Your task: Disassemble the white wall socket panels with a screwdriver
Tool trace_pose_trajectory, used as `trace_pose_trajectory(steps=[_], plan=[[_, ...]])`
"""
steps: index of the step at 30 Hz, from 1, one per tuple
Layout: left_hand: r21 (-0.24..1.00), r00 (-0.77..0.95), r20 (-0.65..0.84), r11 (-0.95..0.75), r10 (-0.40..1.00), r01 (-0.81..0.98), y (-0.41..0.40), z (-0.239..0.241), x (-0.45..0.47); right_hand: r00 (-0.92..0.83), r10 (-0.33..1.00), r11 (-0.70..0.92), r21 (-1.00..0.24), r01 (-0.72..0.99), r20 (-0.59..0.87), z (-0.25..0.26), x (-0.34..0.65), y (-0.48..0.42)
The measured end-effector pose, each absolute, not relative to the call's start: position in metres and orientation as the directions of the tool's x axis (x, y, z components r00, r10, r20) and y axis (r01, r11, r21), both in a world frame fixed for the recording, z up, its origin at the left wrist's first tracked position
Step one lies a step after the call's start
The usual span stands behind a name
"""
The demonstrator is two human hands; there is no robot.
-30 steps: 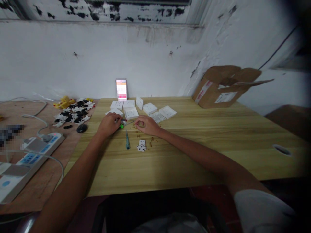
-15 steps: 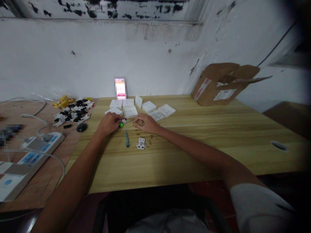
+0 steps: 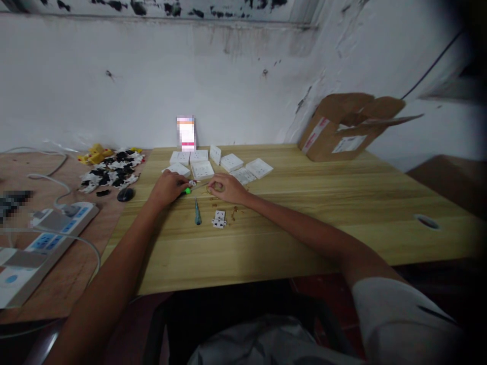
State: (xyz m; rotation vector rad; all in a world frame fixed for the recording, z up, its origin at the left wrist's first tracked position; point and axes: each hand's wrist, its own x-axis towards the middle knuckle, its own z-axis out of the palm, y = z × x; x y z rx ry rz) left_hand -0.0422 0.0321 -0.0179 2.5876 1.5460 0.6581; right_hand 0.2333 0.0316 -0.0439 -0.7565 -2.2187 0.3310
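Note:
My left hand [image 3: 167, 190] is closed, fingers curled, with a small white piece [image 3: 193, 183] at its fingertips. By the same hand is a screwdriver with a bright green collar [image 3: 187, 191]; its thin shaft points right, and I cannot tell whether the hand grips it. My right hand [image 3: 228, 189] is closed in a pinch near the shaft's tip, and what it holds is too small to make out. Small brass pieces [image 3: 235, 212] lie below it. Closer to me are a teal-handled screwdriver [image 3: 198, 215] and a white socket insert [image 3: 219, 219].
White socket plates [image 3: 202, 170] lie behind my hands, below a lit phone [image 3: 186, 134] against the wall. To the left are a black mouse [image 3: 125, 194], a pile of black and white parts [image 3: 110, 172] and a power strip [image 3: 49, 243]. A cardboard box [image 3: 342, 129] stands back right.
The whole view has shifted slightly, so the table things appear a little higher. Both hands stay close together in about the same place, with only small finger movement.

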Motion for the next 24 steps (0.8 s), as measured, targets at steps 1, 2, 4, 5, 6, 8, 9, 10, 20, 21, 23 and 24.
trace_pose_trajectory(steps=[1, 2, 4, 5, 6, 8, 9, 10, 20, 21, 23, 24], plan=[[0.265, 0.405, 0.326, -0.494, 0.854, 0.828, 0.033, -0.018, -0.043, -0.539, 0.611, 0.791, -0.448, 0.416, 0.579, -0.043, 0.233, 0.031], [0.269, 0.403, 0.323, -0.491, 0.857, 0.829, 0.034, -0.019, -0.043, -0.538, 0.613, 0.79, -0.448, 0.418, 0.579, -0.043, 0.233, 0.031], [0.275, 0.395, 0.322, -0.484, 0.861, 0.831, 0.035, -0.021, -0.043, -0.538, 0.614, 0.789, -0.444, 0.425, 0.578, -0.043, 0.233, 0.031], [0.276, 0.389, 0.327, -0.481, 0.861, 0.832, 0.035, -0.021, -0.042, -0.537, 0.615, 0.789, -0.441, 0.429, 0.578, -0.043, 0.233, 0.031], [0.276, 0.384, 0.335, -0.479, 0.861, 0.833, 0.035, -0.021, -0.042, -0.537, 0.616, 0.787, -0.44, 0.432, 0.576, -0.044, 0.234, 0.031], [0.268, 0.384, 0.345, -0.482, 0.856, 0.834, 0.033, -0.02, -0.04, -0.535, 0.626, 0.78, -0.449, 0.435, 0.567, -0.045, 0.234, 0.032], [0.263, 0.39, 0.345, -0.487, 0.853, 0.833, 0.032, -0.018, -0.039, -0.535, 0.632, 0.775, -0.456, 0.438, 0.56, -0.045, 0.234, 0.032], [0.259, 0.397, 0.344, -0.492, 0.851, 0.831, 0.03, -0.016, -0.038, -0.535, 0.639, 0.769, -0.463, 0.44, 0.553, -0.046, 0.235, 0.032], [0.267, 0.283, 0.455, -0.432, 0.844, 0.861, 0.03, -0.015, -0.044, -0.534, 0.638, 0.77, -0.454, 0.449, 0.555, -0.045, 0.233, 0.031], [0.265, 0.269, 0.459, -0.42, 0.847, 0.868, 0.03, -0.016, -0.044, -0.533, 0.635, 0.772, -0.454, 0.445, 0.559, -0.045, 0.233, 0.031], [0.264, 0.254, 0.46, -0.405, 0.851, 0.876, 0.03, -0.017, -0.044, -0.53, 0.632, 0.775, -0.452, 0.441, 0.566, -0.045, 0.233, 0.031], [0.264, 0.254, 0.459, -0.403, 0.852, 0.876, 0.03, -0.017, -0.043, -0.527, 0.631, 0.775, -0.452, 0.441, 0.569, -0.045, 0.233, 0.031]])
